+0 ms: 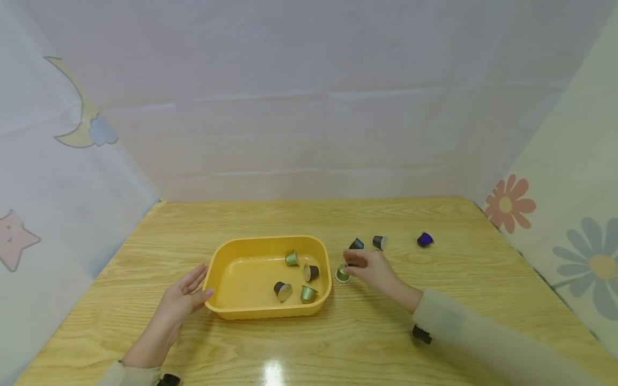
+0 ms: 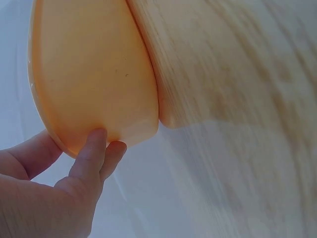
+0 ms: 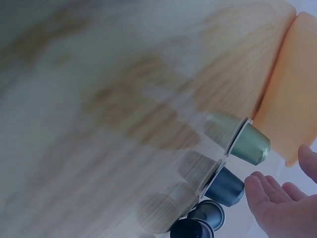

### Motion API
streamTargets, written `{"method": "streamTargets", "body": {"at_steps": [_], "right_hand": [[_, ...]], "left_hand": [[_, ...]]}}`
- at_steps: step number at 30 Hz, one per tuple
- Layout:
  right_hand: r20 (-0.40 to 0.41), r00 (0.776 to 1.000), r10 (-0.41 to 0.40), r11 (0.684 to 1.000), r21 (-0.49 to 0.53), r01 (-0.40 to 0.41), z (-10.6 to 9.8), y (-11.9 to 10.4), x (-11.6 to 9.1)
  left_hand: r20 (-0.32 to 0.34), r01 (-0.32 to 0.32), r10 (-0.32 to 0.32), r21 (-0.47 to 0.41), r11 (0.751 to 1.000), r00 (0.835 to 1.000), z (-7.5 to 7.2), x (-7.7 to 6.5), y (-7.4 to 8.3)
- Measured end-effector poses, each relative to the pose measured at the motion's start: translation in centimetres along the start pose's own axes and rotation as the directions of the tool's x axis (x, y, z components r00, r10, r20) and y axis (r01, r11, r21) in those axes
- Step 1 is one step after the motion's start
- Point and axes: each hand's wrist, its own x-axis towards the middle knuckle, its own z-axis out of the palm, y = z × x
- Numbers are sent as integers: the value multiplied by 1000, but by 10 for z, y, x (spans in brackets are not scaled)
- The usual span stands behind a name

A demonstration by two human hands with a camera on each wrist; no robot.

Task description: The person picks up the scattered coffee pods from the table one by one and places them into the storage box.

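Head view: the right hand [image 1: 374,271] reaches over a green capsule [image 1: 342,274] that stands on the desk [image 1: 434,300] just beside the right wall of the yellow tray [image 1: 219,311]. The fingers [image 1: 351,261] are relaxed and hover at the capsule; no grip is visible yet. In the right wrist view the fingers [image 3: 267,196] are straight and apart from the green capsule [image 3: 250,144] and a dark capsule [image 3: 225,186] next to it.

The left hand [image 1: 181,300] rests with straight fingers [image 2: 94,148] against the tray's left wall, touching it without curling round it.

Procedure, as judged: pinch the green capsule at its body, not its rim, lift it clear of the tray wall, and release it low over the tray floor. Keep the left hand braced on the tray so it does not slide.

Tray contents: four capsules lying on their sides, two green, two dark. On the desk: two dark capsules [image 1: 356,244] and, farther right, a purple capsule [image 1: 425,239].
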Motion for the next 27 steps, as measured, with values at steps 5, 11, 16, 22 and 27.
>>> {"method": "streamTargets", "body": {"at_steps": [5, 11, 16, 22, 27], "right_hand": [[43, 998, 53, 999, 3, -53, 2, 3, 2], [70, 995, 75, 997, -1, -76, 4, 8, 6], [76, 993, 88, 996, -35, -86, 7, 11, 9], [76, 991, 107, 991, -82, -101, 9, 11, 11], [69, 992, 108, 991, -91, -102, 10, 12, 12]], "left_hand": [[-6, 3, -3, -13, 1000, 1000, 0, 1, 0], [-11, 9, -9, -28, 1000, 1000, 2, 2, 0], [-14, 2, -2, -21, 1000, 1000, 2, 3, 0], [-16, 9, -10, -28, 1000, 1000, 2, 3, 0], [-22, 14, -14, -32, 999, 1000, 2, 2, 0]]}}
